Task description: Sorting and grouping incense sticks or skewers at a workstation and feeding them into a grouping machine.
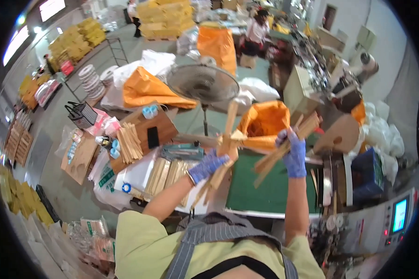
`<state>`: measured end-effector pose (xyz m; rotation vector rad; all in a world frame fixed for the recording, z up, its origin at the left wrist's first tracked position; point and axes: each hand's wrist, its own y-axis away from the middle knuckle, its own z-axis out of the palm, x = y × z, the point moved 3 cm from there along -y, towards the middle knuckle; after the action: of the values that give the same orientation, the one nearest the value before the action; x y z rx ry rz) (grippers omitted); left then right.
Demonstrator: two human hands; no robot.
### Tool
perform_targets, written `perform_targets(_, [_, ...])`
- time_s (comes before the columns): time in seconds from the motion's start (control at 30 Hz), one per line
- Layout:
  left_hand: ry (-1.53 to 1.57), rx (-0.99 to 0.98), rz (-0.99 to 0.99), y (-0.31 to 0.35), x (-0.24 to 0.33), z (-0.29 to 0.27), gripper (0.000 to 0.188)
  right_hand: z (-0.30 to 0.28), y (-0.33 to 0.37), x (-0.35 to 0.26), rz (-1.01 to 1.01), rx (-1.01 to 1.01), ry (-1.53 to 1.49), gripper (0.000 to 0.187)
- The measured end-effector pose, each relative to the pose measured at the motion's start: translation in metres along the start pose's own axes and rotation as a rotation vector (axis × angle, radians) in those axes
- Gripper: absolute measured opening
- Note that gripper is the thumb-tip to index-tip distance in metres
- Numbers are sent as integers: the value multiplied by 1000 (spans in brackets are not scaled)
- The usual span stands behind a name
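Note:
My right hand [294, 157], in a blue-purple glove, is closed round a loose bunch of thin pale wooden sticks [307, 128] raised above the green work mat [251, 186]. The sticks fan out to both sides of the fist. At the mat's left edge my left hand [208, 167], gloved the same way, grips more wooden sticks [230, 122], which cross one another at different angles. Its fingertips are partly hidden by them. Beside my left wrist, several bundles of sticks [159, 176] lie on the white table surface.
Beyond the mat stands an open orange sack [265, 122], with a pedestal fan [203, 83] to its left. A brown board [165, 125] carries a phone [152, 137] and a stick pile [129, 143]. Machinery with a lit screen [399, 215] stands at right.

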<state>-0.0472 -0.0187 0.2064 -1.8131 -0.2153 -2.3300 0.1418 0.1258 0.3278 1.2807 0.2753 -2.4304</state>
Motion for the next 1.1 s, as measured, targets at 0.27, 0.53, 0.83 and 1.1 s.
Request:
perform_targets(0.27, [-81, -57, 25, -17, 44, 29, 20, 39, -26, -5, 28, -245, 479, 12])
perform_targets(0.53, [-295, -287, 119, -5, 29, 33, 33, 12, -44, -15, -280, -288, 780, 13])
perform_targets(0.83, [-85, -224, -104, 2, 39, 41, 33, 39, -12, -10, -1136, -396, 1473, 11])
perform_targets(1.1, [-255, -146, 192, -22, 55, 43, 40, 30, -14, -2, -214, -171, 289, 10])
